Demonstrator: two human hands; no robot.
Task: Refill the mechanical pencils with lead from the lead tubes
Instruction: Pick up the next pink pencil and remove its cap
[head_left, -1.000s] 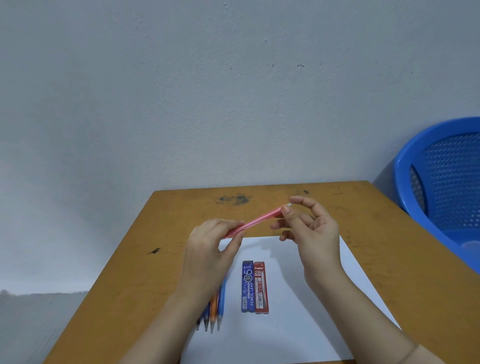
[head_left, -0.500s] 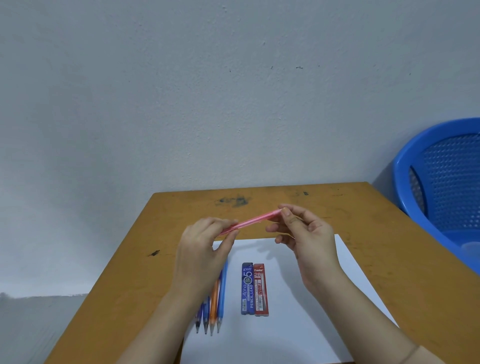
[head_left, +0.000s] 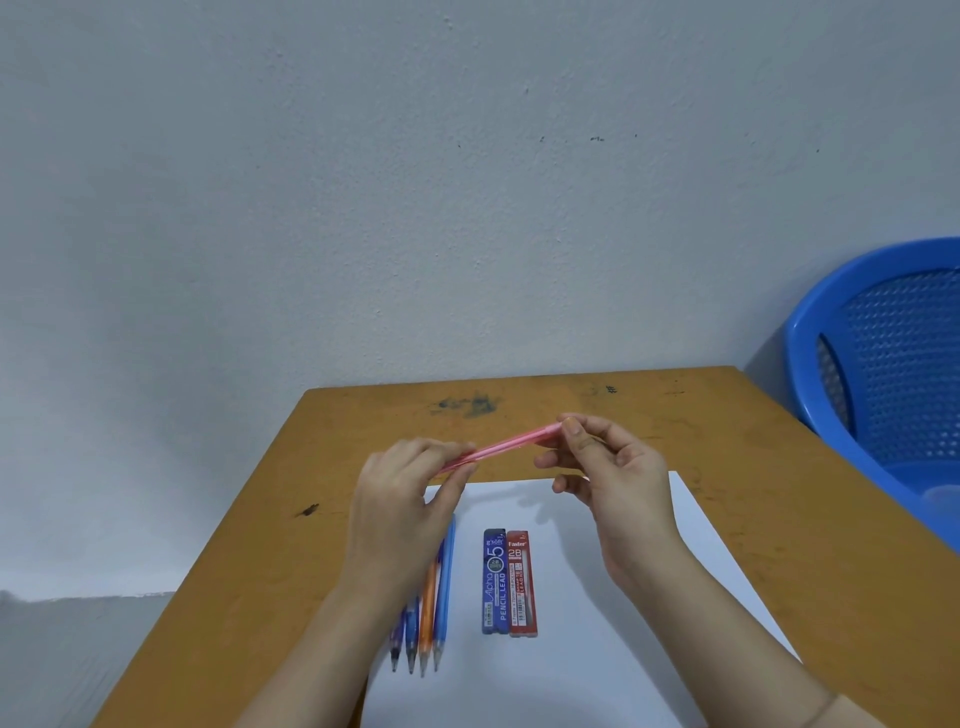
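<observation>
Pink pencil, a slim smooth plastic stick, hangs above the white paper, pinched at either end by the left hand and right hand; both tips are hidden inside those grips.

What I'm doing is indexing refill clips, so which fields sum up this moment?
held: pink pencil, above the table, slanting up to the right
left hand: pinches its lower end
right hand: pinches its upper end
lying on paper: four pencils, partly hidden by the left wrist; blue lead tube and red lead tube side by side
surface: white paper on wooden table
at right: blue basket
</observation>
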